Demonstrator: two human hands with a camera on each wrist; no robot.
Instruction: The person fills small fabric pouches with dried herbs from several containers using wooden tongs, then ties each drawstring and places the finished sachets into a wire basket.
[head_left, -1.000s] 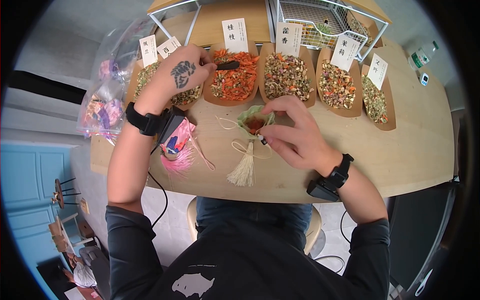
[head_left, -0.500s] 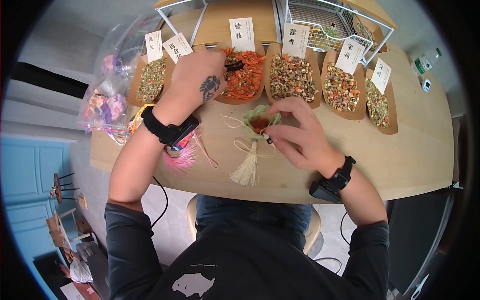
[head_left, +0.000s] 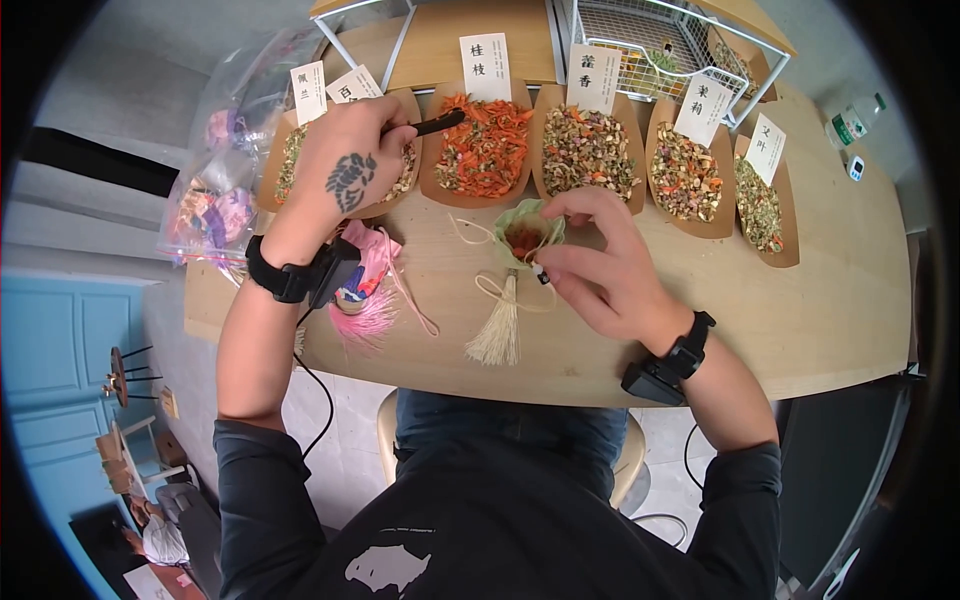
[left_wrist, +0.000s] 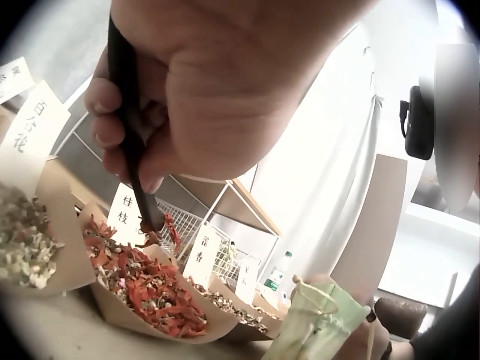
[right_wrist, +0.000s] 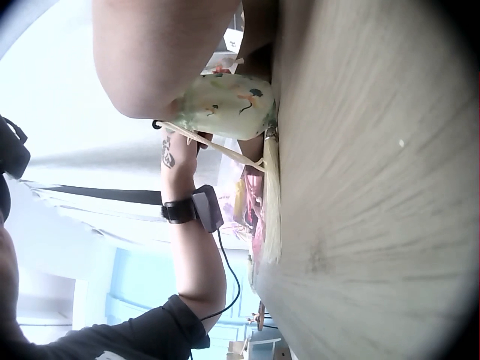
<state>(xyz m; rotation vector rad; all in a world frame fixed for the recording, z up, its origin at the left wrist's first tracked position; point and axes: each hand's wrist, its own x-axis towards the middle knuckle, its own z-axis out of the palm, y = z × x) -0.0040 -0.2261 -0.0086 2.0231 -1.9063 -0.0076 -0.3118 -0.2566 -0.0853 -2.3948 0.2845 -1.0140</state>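
Observation:
My left hand (head_left: 352, 158) grips the handle of a black spoon (head_left: 440, 122), whose tip is over the brown paper tray of orange-red dried herb (head_left: 485, 150). In the left wrist view, orange-red bits (left_wrist: 171, 229) lie at the spoon's lower end, above the heap. My right hand (head_left: 612, 265) pinches the rim of a pale green drawstring pouch (head_left: 508, 222), holding its mouth open upward. Reddish bits show inside. The pouch's printed side (right_wrist: 232, 109) appears in the right wrist view. A cream tassel (head_left: 498, 330) hangs from its base onto the table.
Several paper trays with labels (head_left: 597, 78) stand in a row, one holding mixed herbs (head_left: 590, 155). A pink pouch with tassel (head_left: 365, 318) lies left, near a clear plastic bag (head_left: 205, 215). Behind are a white wire basket (head_left: 625, 72) and, far right, a bottle (head_left: 855, 122).
My left hand moved right and dipped the spoon into the orange-red herb, then drew back left with it raised. The right hand stays on the pouch, which has shifted slightly.

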